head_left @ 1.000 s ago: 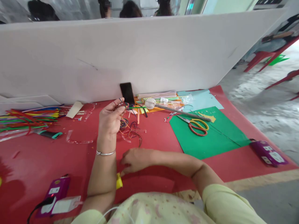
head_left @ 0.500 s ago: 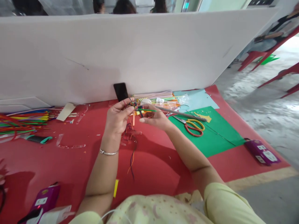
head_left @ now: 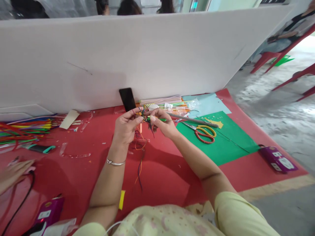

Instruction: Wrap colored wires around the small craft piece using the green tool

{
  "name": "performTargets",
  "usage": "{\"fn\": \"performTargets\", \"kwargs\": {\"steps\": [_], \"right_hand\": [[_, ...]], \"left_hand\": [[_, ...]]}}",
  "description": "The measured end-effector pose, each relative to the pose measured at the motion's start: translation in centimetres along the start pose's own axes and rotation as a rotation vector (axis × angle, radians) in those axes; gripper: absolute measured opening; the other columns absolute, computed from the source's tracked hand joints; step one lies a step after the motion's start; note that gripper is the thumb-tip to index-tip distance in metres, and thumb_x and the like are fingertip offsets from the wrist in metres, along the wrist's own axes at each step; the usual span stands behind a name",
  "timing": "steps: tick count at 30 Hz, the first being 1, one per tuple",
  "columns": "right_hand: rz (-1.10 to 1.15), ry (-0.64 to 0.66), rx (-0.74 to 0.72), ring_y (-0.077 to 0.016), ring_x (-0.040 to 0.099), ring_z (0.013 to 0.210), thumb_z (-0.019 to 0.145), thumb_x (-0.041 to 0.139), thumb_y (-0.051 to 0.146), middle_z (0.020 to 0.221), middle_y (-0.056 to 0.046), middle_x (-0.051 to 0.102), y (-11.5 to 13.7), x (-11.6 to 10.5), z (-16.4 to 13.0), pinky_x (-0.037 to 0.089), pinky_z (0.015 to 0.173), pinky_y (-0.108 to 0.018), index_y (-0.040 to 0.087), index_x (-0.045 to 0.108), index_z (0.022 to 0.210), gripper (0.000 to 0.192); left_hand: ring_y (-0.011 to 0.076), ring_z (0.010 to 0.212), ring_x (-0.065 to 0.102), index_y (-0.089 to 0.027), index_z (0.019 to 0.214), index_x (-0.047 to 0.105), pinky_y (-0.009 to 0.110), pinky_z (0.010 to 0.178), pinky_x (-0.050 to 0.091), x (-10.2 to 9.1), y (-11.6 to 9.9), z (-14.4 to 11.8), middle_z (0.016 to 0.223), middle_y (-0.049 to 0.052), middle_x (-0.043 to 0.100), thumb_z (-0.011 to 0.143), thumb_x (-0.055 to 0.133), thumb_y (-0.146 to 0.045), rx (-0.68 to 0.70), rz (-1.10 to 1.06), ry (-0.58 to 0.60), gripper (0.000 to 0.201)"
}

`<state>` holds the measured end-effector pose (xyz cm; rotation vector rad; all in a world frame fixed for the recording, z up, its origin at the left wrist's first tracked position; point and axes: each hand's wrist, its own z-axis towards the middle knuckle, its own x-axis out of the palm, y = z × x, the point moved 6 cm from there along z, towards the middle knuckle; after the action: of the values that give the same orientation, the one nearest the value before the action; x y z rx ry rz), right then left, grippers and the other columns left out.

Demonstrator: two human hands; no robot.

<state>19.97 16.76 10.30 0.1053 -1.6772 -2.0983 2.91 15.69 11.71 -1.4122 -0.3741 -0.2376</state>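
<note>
My left hand [head_left: 126, 128] and my right hand [head_left: 164, 123] are raised together above the red table cover [head_left: 73, 170], fingertips almost touching. Between them they pinch a small bundle of coloured threads [head_left: 145, 118] wound on a thin green stick. Loose thread ends [head_left: 140, 164], orange, blue and dark, hang down from the left hand towards the cover. A silver bangle sits on my left wrist. A black phone [head_left: 127, 98] leans on the white board just behind the hands.
Scissors [head_left: 203, 132] with yellow and red handles lie on a green paper sheet [head_left: 221, 147] at the right. Coloured sticks [head_left: 24, 128] are piled at the left. A white partition board [head_left: 147, 55] stands behind. Purple devices [head_left: 278, 159] [head_left: 48, 213] lie near the edges. Another person's hand [head_left: 13, 170] enters at left.
My right hand rose from the table near my body to meet the left hand at the thread bundle. Loose threads now hang lower. Another person's hand has appeared at the left edge.
</note>
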Motion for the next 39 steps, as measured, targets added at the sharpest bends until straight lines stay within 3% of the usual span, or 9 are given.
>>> {"fn": "performTargets", "kwargs": {"steps": [3,7,13,15,17,22,26,31,39], "right_hand": [[-0.090,0.006,-0.095,-0.0100,0.067,0.065,0.087,0.091,0.068,0.109,-0.005,0.077,1.1,0.0,-0.1,0.056,0.051,-0.023,0.022,0.065,0.092,0.052],[-0.223,-0.023,-0.176,-0.0168,0.071,0.077,0.098,0.080,0.066,0.099,-0.008,0.077,2.3,-0.2,-0.2,0.058,0.056,-0.028,0.022,0.073,0.080,0.048],[-0.393,-0.065,-0.334,-0.0240,0.077,0.103,0.102,0.077,0.063,0.098,-0.010,0.080,4.7,-0.3,-0.6,0.065,0.101,-0.044,0.025,0.073,0.070,0.050],[-0.385,-0.083,-0.320,-0.0229,0.077,0.102,0.101,0.078,0.066,0.103,-0.010,0.081,4.8,-0.3,-0.7,0.067,0.095,-0.041,0.024,0.072,0.073,0.050],[-0.300,-0.102,-0.253,-0.0179,0.076,0.085,0.096,0.081,0.069,0.104,-0.009,0.080,4.3,-0.5,-0.7,0.067,0.075,-0.032,0.023,0.068,0.077,0.052],[-0.070,0.021,0.132,-0.0113,0.064,0.046,0.088,0.084,0.077,0.063,0.002,0.069,0.7,-0.5,0.0,0.046,0.039,-0.020,0.020,0.066,0.080,0.060],[-0.002,-0.002,0.225,-0.0121,0.068,0.048,0.082,0.088,0.079,0.069,-0.004,0.077,-0.6,-1.1,0.4,0.045,0.037,-0.019,0.016,0.075,0.080,0.064],[0.134,0.045,0.346,-0.0150,0.075,0.056,0.078,0.094,0.071,0.089,-0.009,0.086,-1.1,-0.8,0.4,0.048,0.037,-0.020,0.016,0.081,0.103,0.062],[0.210,0.043,0.310,-0.0172,0.079,0.066,0.073,0.099,0.069,0.089,-0.008,0.085,-1.7,-0.7,0.8,0.056,0.046,-0.021,0.017,0.083,0.099,0.061]], "left_hand": [[0.0157,0.081,0.075,-0.021,0.102,0.092,0.029,0.078,0.061,0.1,-0.1,-0.2,0.097,0.007,0.086,0.059,0.106,-0.023,0.006,0.004,0.001,0.046],[0.0146,0.075,0.069,-0.020,0.107,0.092,0.030,0.078,0.060,0.2,0.0,-0.3,0.082,0.002,0.079,0.058,0.107,-0.024,0.005,0.053,0.007,0.051],[0.0157,0.081,0.069,-0.021,0.111,0.092,0.031,0.082,0.063,0.2,0.0,-0.4,0.089,0.003,0.078,0.062,0.104,-0.021,0.091,0.153,-0.020,0.050],[0.0156,0.083,0.070,-0.022,0.110,0.092,0.031,0.083,0.064,0.1,0.0,-0.3,0.097,0.005,0.080,0.064,0.103,-0.022,0.128,0.175,-0.010,0.047],[0.0151,0.085,0.071,-0.024,0.111,0.092,0.031,0.084,0.066,0.0,0.0,-0.2,0.104,0.005,0.082,0.065,0.103,-0.024,0.160,0.200,0.011,0.046],[0.0155,0.087,0.074,-0.023,0.117,0.091,0.035,0.087,0.070,-0.6,0.0,0.0,0.124,0.009,0.083,0.072,0.101,-0.030,0.272,0.340,0.034,0.047],[0.0166,0.087,0.076,-0.021,0.119,0.089,0.036,0.084,0.072,-0.7,-0.3,-0.1,0.132,0.012,0.081,0.080,0.097,-0.032,0.378,0.449,0.053,0.041],[0.0160,0.085,0.077,-0.021,0.119,0.088,0.034,0.080,0.072,-0.8,-0.2,-0.2,0.131,0.012,0.082,0.085,0.093,-0.029,0.435,0.512,0.087,0.035],[0.0186,0.088,0.079,-0.022,0.119,0.089,0.038,0.086,0.073,-1.0,-0.1,-0.1,0.132,0.012,0.082,0.086,0.091,-0.027,0.462,0.575,0.074,0.033]]}}
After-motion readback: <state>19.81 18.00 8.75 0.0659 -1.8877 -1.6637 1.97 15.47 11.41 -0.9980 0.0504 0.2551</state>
